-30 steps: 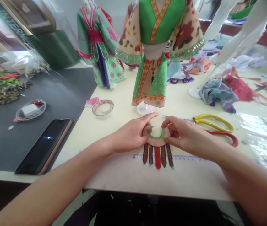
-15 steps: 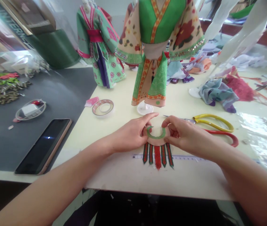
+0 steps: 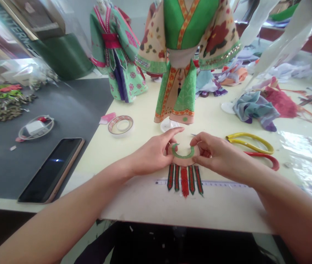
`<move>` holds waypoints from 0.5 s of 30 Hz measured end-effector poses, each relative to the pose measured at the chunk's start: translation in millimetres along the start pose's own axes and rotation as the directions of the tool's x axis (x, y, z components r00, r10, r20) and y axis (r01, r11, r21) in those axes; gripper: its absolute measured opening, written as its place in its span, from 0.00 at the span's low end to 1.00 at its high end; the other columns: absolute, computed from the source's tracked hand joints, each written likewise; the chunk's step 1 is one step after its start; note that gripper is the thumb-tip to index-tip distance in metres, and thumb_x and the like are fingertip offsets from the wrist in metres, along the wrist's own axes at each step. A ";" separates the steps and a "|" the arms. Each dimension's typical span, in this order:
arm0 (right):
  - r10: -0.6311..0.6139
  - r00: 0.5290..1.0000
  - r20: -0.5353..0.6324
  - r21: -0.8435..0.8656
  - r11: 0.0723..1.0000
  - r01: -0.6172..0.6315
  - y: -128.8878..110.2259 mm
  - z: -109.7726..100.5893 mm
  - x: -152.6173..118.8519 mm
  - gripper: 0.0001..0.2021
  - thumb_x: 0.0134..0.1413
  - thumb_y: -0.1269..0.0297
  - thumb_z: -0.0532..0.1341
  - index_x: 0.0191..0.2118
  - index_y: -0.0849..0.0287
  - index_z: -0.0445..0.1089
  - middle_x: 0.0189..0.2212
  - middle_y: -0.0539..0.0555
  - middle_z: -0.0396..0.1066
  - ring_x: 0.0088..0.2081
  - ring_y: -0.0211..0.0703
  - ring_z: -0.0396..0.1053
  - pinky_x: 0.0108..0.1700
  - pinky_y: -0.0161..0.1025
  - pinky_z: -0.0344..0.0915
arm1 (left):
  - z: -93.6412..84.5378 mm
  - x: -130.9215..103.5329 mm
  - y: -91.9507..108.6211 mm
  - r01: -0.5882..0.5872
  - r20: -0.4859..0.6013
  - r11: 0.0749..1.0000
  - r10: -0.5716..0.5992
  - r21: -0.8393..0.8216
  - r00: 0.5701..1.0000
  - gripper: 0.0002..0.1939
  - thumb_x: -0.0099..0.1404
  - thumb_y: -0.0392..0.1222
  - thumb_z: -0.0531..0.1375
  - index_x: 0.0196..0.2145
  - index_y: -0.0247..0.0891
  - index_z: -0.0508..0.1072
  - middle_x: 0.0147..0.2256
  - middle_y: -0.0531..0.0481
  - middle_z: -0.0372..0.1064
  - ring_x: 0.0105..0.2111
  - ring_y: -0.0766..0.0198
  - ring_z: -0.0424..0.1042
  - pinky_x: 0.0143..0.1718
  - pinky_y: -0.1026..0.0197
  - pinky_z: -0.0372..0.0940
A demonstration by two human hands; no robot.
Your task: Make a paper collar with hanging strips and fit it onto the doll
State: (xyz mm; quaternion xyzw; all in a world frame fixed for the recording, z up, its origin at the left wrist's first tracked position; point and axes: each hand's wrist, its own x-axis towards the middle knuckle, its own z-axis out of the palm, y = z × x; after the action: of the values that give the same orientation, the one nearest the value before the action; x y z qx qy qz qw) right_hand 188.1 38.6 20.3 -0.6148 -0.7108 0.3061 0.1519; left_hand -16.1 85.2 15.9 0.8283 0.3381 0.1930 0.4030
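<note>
Gripping the U-shaped collar piece at its opposite ends, left-hand and right-hand fingers pinch it above the patterned strips.

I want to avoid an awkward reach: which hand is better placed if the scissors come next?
Probably the right hand: the scissors' handles lie on its side, beyond the wrist. The left hand is farther away. Both hands hold the curved piece, so either must let go first.
</note>
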 end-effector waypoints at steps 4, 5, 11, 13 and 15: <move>-0.007 1.000 0.000 0.004 1.000 0.007 3.2 0.6 0.9 0.09 0.51 0.64 0.57 0.40 0.53 0.60 0.24 0.45 0.67 0.26 0.37 0.63 0.26 0.35 0.56 | 0.1 0.3 -0.2 0.004 0.004 1.000 -0.004 0.003 1.000 0.33 0.58 0.29 0.55 0.61 0.37 0.55 0.36 0.51 0.65 0.37 0.64 0.66 0.43 0.60 0.64; -0.008 1.000 0.002 0.005 1.000 0.008 3.1 0.5 0.8 0.10 0.51 0.64 0.57 0.40 0.53 0.60 0.24 0.45 0.67 0.26 0.37 0.63 0.26 0.35 0.56 | 0.1 0.4 -0.2 0.004 0.005 1.000 -0.004 0.003 1.000 0.33 0.58 0.29 0.54 0.61 0.37 0.55 0.36 0.51 0.65 0.36 0.64 0.66 0.43 0.59 0.64; 0.009 1.000 0.018 -0.004 1.000 -0.009 -4.1 -2.5 -1.8 0.10 0.52 0.63 0.57 0.41 0.55 0.60 0.25 0.47 0.67 0.26 0.38 0.64 0.27 0.35 0.56 | -0.2 0.6 -1.0 0.004 0.010 1.000 -0.004 0.008 1.000 0.33 0.59 0.30 0.55 0.61 0.37 0.54 0.36 0.51 0.66 0.37 0.64 0.66 0.43 0.58 0.64; 0.015 1.000 0.018 -0.007 1.000 -0.015 -7.1 -3.5 -3.2 0.09 0.52 0.64 0.57 0.41 0.55 0.60 0.24 0.46 0.66 0.26 0.38 0.63 0.28 0.35 0.56 | -0.3 0.6 -1.4 -0.001 0.015 1.000 0.001 0.009 1.000 0.32 0.59 0.31 0.55 0.61 0.37 0.54 0.36 0.50 0.66 0.37 0.64 0.66 0.43 0.59 0.64; 0.016 1.000 0.016 -0.008 1.000 -0.016 -9.0 -3.9 -4.3 0.08 0.53 0.64 0.57 0.40 0.55 0.61 0.24 0.46 0.66 0.26 0.38 0.63 0.28 0.35 0.57 | -0.3 0.6 -1.7 -0.004 0.018 1.000 0.004 0.009 1.000 0.32 0.60 0.32 0.55 0.61 0.37 0.54 0.36 0.50 0.66 0.37 0.64 0.66 0.42 0.59 0.64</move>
State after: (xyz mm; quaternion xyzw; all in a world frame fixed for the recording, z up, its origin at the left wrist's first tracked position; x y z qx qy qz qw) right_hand 184.2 35.0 29.6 -0.6185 -0.7083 0.3096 0.1414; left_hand -16.5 86.5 14.8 0.8325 0.3338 0.1847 0.4018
